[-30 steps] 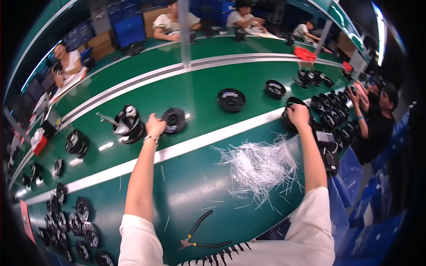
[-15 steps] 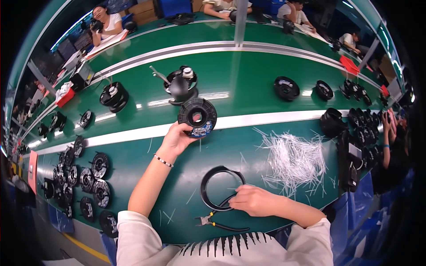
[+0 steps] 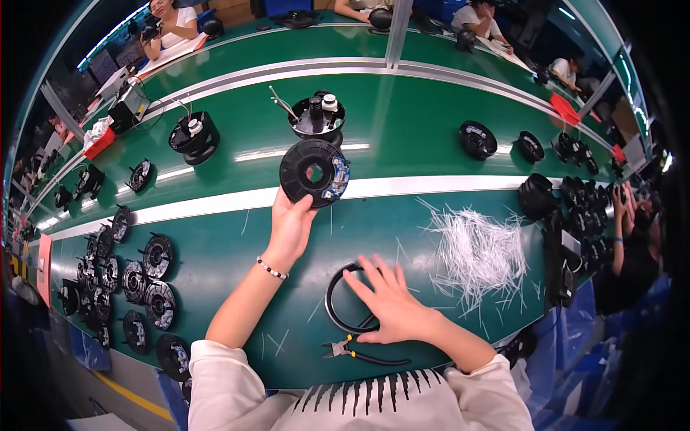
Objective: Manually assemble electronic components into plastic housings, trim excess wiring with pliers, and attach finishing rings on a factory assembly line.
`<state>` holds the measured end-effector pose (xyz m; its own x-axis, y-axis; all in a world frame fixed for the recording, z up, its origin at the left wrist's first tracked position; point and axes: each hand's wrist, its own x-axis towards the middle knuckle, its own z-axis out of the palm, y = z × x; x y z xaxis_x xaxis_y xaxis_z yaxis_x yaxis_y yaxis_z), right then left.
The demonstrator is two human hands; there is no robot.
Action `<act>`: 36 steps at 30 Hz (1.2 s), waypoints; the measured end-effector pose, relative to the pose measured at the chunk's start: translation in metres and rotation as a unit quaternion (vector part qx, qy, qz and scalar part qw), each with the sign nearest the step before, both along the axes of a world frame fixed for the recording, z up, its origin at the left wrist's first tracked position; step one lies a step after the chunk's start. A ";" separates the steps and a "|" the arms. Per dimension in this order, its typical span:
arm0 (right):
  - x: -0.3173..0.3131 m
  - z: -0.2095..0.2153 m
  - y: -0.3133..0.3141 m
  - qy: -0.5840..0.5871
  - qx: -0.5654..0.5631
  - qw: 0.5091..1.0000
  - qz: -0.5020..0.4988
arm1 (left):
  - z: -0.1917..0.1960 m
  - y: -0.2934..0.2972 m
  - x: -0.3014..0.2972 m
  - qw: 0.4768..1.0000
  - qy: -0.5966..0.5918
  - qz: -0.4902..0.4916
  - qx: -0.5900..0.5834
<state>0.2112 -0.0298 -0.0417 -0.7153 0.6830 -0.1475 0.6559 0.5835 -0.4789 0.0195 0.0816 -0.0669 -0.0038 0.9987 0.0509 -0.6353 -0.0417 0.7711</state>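
your left hand (image 3: 291,226) is clamped on the near rim of a black disc part (image 3: 314,173), holding it just over the white stripe (image 3: 431,187) of the green table (image 3: 215,251). your right hand (image 3: 392,305) lies flat, fingers apart, on a black ring (image 3: 343,302), which sits on the table on your side of the disc. the disc looks like rigid moulded plastic, probably light, with a centre hole and a small board with wires on its right edge; that patch seems fragile, so the bare rim is the safer place to take it. the ring looks thin and may flex, so its outer edge is likely the best hold. pliers (image 3: 359,352) lie just nearer you than the ring, touching or almost. right of the disc a heap of white ties (image 3: 478,251) crowds the table. beyond the disc stands a black housing (image 3: 316,118). finished discs (image 3: 144,280) lie stacked well off to its left.
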 end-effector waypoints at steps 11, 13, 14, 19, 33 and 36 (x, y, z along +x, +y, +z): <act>-0.015 0.002 -0.004 0.008 0.039 0.998 -0.050 | -0.013 -0.004 0.020 0.999 -0.036 0.004 0.001; -0.008 0.009 0.008 0.074 0.026 0.996 -0.031 | -0.014 -0.003 0.016 0.998 -0.059 0.011 0.002; -0.009 0.017 0.016 0.108 0.028 0.993 -0.028 | -0.016 -0.005 0.008 0.998 -0.061 0.029 0.002; 0.002 0.036 0.056 0.282 0.254 0.914 -0.144 | -0.006 -0.024 0.016 0.986 0.150 0.066 -0.033; -0.014 0.039 0.065 0.263 0.163 0.951 0.003 | -0.001 -0.042 0.014 0.867 -0.283 -0.388 -0.130; -0.017 0.041 0.061 0.196 0.145 0.967 -0.071 | -0.002 -0.036 0.019 0.880 -0.282 -0.363 -0.122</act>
<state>0.1946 0.0309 -0.0011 -0.5729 0.7508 0.3288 0.5413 0.6478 -0.5360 0.0386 0.0459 -0.0686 0.6842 0.7287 0.0288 -0.7100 0.6565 0.2549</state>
